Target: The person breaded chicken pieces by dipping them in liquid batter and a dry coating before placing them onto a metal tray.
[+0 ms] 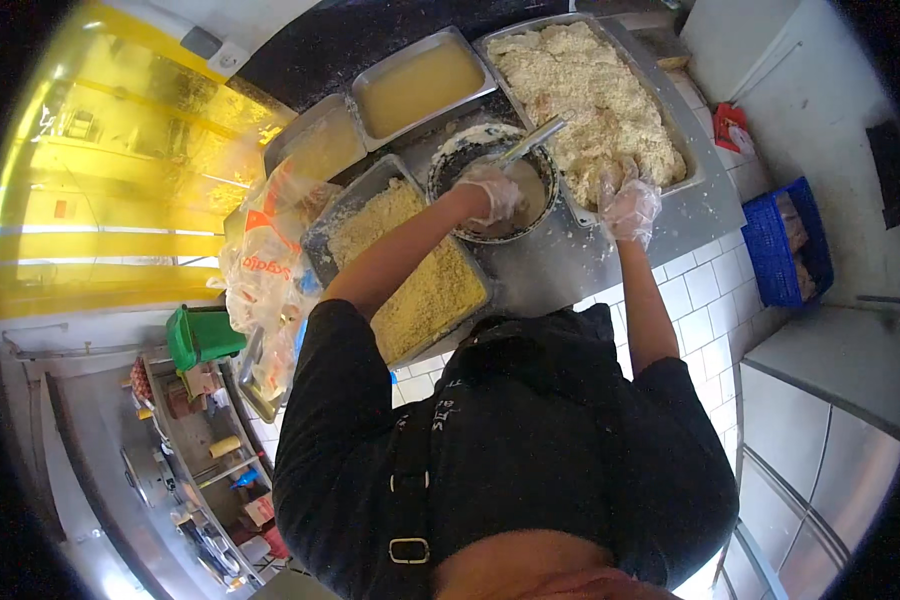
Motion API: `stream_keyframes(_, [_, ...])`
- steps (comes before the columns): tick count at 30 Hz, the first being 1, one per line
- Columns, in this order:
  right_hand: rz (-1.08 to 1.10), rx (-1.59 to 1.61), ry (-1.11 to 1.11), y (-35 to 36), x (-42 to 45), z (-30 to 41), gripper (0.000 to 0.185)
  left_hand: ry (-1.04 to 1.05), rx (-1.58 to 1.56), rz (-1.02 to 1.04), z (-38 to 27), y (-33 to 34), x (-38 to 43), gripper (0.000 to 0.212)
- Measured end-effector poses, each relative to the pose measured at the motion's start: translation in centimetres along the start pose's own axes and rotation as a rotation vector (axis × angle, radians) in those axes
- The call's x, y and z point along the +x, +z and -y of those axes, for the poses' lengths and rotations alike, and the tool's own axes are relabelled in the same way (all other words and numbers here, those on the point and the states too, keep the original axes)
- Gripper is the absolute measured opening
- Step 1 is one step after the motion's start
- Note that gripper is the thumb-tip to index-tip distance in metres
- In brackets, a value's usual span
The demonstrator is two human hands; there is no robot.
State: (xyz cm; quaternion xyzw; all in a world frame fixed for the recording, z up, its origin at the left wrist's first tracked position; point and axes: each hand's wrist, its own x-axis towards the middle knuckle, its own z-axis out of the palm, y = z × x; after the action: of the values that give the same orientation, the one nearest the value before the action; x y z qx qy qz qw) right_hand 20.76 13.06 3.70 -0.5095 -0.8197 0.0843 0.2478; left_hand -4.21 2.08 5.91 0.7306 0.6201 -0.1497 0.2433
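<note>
My left hand (491,196), in a clear plastic glove, reaches into a dark round bowl (434,176) of murky, greyish liquid; its fingertips are partly hidden. A metal-handled utensil (534,141) leans over the bowl's rim towards the right. At the near corner of a large metal tray (691,161) is my gloved right hand (630,202), its fingers against pieces coated in pale crumbs (585,90). Whether it grips a piece cannot be told. Below my left forearm lies a tub (486,294) of yellowish breading crumbs (427,300).
Two metal pans, one of yellowish liquid (424,79), stand behind the bowl. Plastic bags (259,262) crowd the table's left side. A green bin (204,336) is at left. A blue crate (787,244) stands right, beyond the metal table's edge (727,187).
</note>
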Motion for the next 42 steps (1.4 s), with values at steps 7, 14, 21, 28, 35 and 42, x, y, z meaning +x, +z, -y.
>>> stream_keyframes(7, [-0.099,-0.057,-0.015,0.9,-0.2,-0.6,0.055,0.312,-0.006,-0.651,-0.3,-2.2,-0.4,0.024])
stream_keyframes(14, [-0.049,-0.062,-0.04,1.0,0.0,-1.0,0.062,0.088,0.338,-0.12,0.0,3.6,2.7,0.015])
stream_keyframes(21, [-0.148,0.0,-0.063,0.4,-0.1,-0.7,0.06,-0.063,0.134,-0.159,-2.7,3.3,3.9,0.016])
stream_keyframes(28, [-0.211,-0.002,-0.095,1.6,0.0,-1.3,0.059,-0.021,0.138,-0.355,-2.4,4.1,3.2,0.013])
stream_keyframes(35, [-0.128,0.003,-0.08,1.6,-0.2,-1.0,0.063,-0.346,-0.193,-0.434,0.3,4.2,3.9,0.031])
stream_keyframes(42, [-0.24,-0.088,-0.116,1.7,0.0,-0.7,0.047,-0.218,-1.098,-0.557,4.7,4.9,-0.6,0.025])
